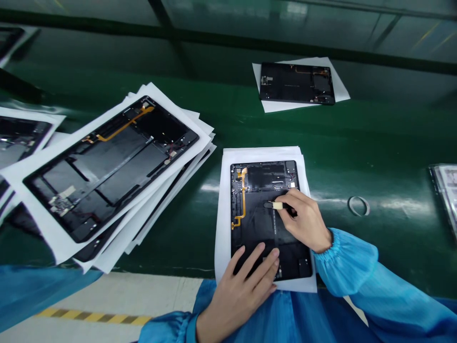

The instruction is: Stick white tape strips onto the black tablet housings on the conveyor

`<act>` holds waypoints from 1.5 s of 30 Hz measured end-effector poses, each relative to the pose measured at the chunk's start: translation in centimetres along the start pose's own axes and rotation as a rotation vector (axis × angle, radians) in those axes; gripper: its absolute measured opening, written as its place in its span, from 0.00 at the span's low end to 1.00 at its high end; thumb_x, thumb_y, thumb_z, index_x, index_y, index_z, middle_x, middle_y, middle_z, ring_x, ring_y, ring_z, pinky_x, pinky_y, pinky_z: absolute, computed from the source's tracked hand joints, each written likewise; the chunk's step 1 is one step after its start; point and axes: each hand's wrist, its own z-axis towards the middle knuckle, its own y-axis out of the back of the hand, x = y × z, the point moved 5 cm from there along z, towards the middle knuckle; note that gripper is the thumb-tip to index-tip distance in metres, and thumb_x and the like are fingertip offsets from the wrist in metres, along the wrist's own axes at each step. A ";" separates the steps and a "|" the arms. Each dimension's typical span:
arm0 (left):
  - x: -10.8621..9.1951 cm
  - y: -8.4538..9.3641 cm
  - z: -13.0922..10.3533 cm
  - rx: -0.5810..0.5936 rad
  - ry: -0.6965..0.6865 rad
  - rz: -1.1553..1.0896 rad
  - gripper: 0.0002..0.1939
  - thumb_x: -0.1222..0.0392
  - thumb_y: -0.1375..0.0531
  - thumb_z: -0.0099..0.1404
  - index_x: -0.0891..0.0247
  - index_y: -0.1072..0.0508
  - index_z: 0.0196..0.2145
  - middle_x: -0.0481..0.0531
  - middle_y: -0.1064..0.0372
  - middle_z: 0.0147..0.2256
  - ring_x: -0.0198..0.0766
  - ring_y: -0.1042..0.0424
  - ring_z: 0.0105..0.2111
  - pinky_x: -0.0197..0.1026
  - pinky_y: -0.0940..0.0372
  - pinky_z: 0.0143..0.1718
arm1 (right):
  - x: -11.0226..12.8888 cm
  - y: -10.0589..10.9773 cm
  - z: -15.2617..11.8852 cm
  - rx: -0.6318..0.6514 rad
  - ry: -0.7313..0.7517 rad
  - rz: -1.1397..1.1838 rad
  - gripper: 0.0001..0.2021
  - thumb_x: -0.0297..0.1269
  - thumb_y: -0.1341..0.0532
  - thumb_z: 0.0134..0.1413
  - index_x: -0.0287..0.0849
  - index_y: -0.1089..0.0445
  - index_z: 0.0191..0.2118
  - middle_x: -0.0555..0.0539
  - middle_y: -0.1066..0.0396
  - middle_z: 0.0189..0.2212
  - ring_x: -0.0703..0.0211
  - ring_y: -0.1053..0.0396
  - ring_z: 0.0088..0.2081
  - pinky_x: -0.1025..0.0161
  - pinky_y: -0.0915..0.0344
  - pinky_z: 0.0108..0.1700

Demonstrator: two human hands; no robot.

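Note:
An opened tablet housing (257, 238), black inside with an orange flex cable (243, 190) along its left side, lies on white sheets (222, 257) in front of me. My left hand (243, 290) rests flat over its lower left part, fingers spread. Above the housing's middle, my right hand (303, 216) pinches a small dark piece with a cream-coloured block (277, 206) near its end. A dark rounded tip shows left of the block, close to the housing's surface. My fingers hide the rest of that piece, so its kind is unclear.
To the left, tablet housings are stacked between white sheets (171, 190). Another housing (296, 85) lies on paper at the back. A pale ring (359, 206) and a tray-like item (446, 190) are at right. A blue sleeve (35, 290) shows at lower left.

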 end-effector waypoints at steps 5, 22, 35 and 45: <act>0.0 -0.1 -0.1 0.004 -0.003 0.015 0.14 0.52 0.42 0.71 0.60 0.23 0.48 0.43 0.38 0.62 0.44 0.53 0.67 0.52 0.68 0.70 | 0.0 0.0 0.1 -0.005 -0.005 -0.007 0.09 0.24 0.44 0.56 0.41 0.27 0.35 0.48 0.31 0.31 0.61 0.32 0.30 0.65 0.34 0.32; 0.0 0.0 0.2 -0.032 -0.014 0.022 0.14 0.53 0.44 0.71 0.61 0.23 0.48 0.43 0.37 0.61 0.44 0.52 0.67 0.51 0.68 0.69 | 0.0 -0.2 0.2 -0.004 -0.002 -0.027 0.09 0.24 0.44 0.57 0.42 0.28 0.35 0.48 0.31 0.30 0.60 0.32 0.30 0.64 0.34 0.32; 1.9 1.0 1.7 0.055 -0.093 0.156 0.30 0.39 0.45 0.67 0.58 0.32 0.60 0.50 0.38 0.62 0.51 0.45 0.62 0.54 0.72 0.67 | -1.4 -0.8 -0.5 -0.083 -0.051 0.058 0.22 0.21 0.47 0.49 0.44 0.38 0.51 0.52 0.36 0.30 0.61 0.31 0.31 0.65 0.32 0.34; 5.0 0.2 7.2 0.074 -0.027 0.201 0.30 0.38 0.51 0.70 0.58 0.36 0.62 0.50 0.35 0.60 0.55 0.46 0.63 0.58 0.60 0.63 | -1.7 -0.2 0.0 -0.205 -0.101 0.258 0.05 0.34 0.41 0.58 0.45 0.32 0.41 0.55 0.38 0.23 0.63 0.36 0.25 0.67 0.34 0.30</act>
